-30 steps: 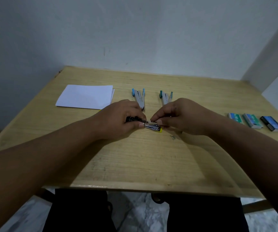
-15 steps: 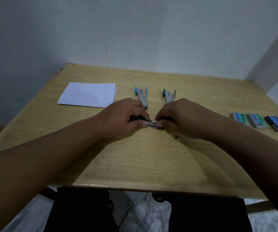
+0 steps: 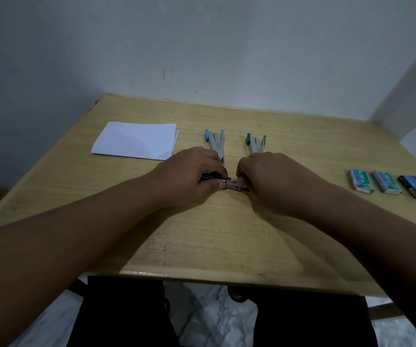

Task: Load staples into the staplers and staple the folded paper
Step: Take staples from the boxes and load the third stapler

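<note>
The stapler (image 3: 229, 182) is held low over the table (image 3: 201, 246) centre, gripped by the left hand (image 3: 191, 171); the right hand (image 3: 264, 176), now closed in from its earlier spacing, pinches its metal end. Staple loading is judged in progress; two staplers (image 3: 215, 142) remain untouched

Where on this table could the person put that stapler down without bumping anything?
Bare wood lies along the table's near edge, and between the right hand and the three staple boxes. The middle is crowded: two open staplers sit just behind both hands, with folded paper at back left.
</note>
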